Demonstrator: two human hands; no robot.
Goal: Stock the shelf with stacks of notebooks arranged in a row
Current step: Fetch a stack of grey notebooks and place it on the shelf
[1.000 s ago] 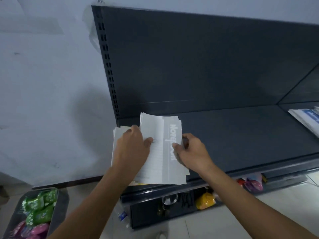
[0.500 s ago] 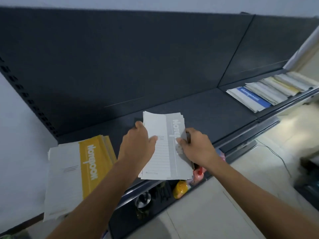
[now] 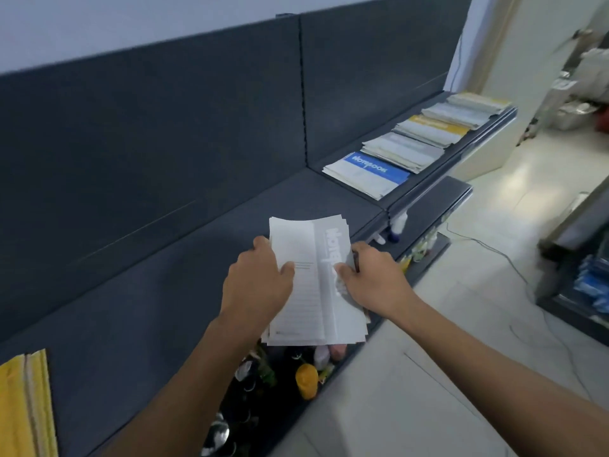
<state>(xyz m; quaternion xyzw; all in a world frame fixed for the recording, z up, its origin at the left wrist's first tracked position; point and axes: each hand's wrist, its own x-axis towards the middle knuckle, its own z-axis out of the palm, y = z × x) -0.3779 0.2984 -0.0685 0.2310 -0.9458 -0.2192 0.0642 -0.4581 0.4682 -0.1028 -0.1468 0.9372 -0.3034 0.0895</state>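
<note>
The left hand (image 3: 257, 285) and the right hand (image 3: 372, 278) both grip a grey stack of notebooks (image 3: 309, 291) above the shelf (image 3: 164, 291) front at frame centre, while a row of stacks (image 3: 418, 143) lies at upper right and a yellow stack (image 3: 23, 400) at lower left, so the gap between them seems not yet filled.

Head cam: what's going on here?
A person is stocking a dark grey metal shelf. Both hands hold one stack of white-and-grey paper notebooks over the shelf's front edge: the left hand grips its left side and the right hand grips its right side. A row of notebook stacks already lies on the shelf further right, the nearest blue-banded. A yellow-covered notebook stack lies at the far left.
</note>
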